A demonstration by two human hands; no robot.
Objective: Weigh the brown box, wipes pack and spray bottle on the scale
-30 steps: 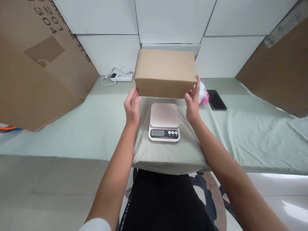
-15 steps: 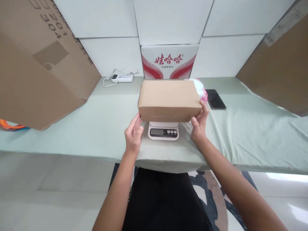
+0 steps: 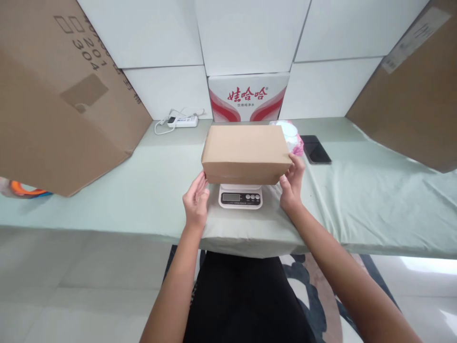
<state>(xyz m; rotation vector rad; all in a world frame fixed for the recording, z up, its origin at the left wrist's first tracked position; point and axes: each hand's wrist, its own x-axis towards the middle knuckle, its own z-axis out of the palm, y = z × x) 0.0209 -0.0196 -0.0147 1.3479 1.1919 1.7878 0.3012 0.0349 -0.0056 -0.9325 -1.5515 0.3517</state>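
Since a second ago the plain brown cardboard box (image 3: 246,153) has come down from mid-air onto the small white digital kitchen scale (image 3: 240,196). The right hand (image 3: 292,185) cups the box's right end, fingers curled against it — the left hand (image 3: 196,201) is open, fingertips just at the lower left corner. Beyond lie a pale green cloth-covered table (image 3: 357,190), a black phone (image 3: 315,149) and a red-and-white printed carton (image 3: 247,97).

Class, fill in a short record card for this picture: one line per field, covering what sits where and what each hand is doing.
Box: plain cardboard box resting on the scale
Scale: small digital scale, display facing the person
Left hand: left hand open beside the box's lower left corner
Right hand: right hand touching the box's right end
Surface: green-covered table
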